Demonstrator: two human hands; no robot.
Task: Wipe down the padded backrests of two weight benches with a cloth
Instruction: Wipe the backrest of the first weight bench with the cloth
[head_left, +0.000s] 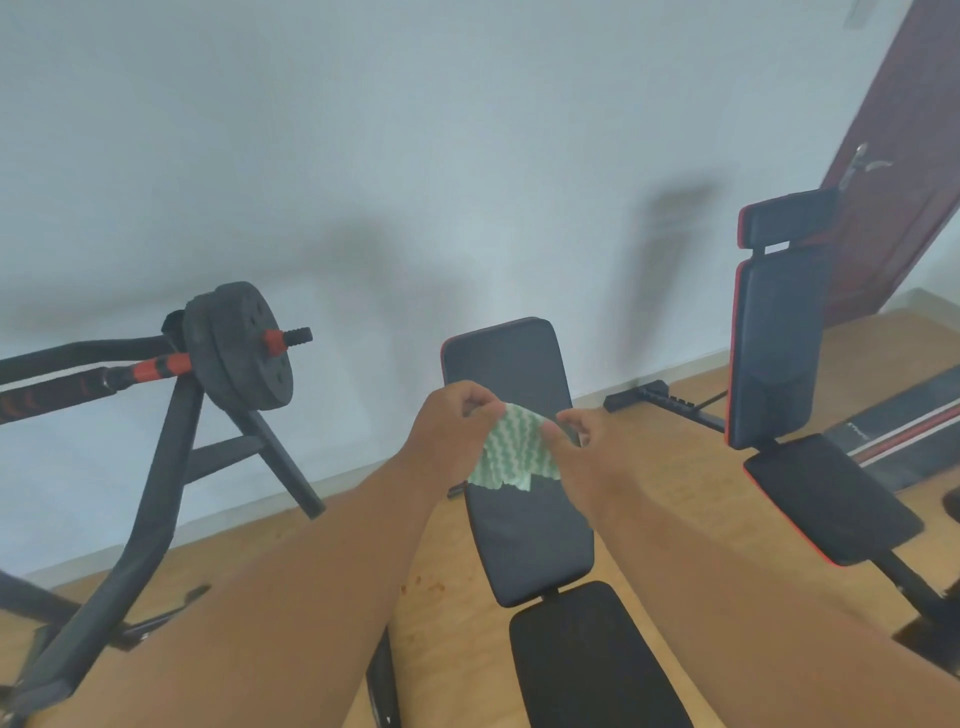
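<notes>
Two hands stretch one green-and-white patterned cloth (514, 449) above the nearer of two weight benches: the left hand (452, 431) pinches its upper left corner, the right hand (587, 441) its upper right. Below hangs the middle bench's backrest (524, 540), tilted toward the wall; a second backrest (774, 353) stands upright near the door (904, 171). One barbell (156, 366) carrying one stack of plates rests on a rack (156, 467) at left.

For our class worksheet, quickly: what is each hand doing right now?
Left hand: closed, pinching the cloth's left edge.
Right hand: closed, pinching its right edge.
</notes>
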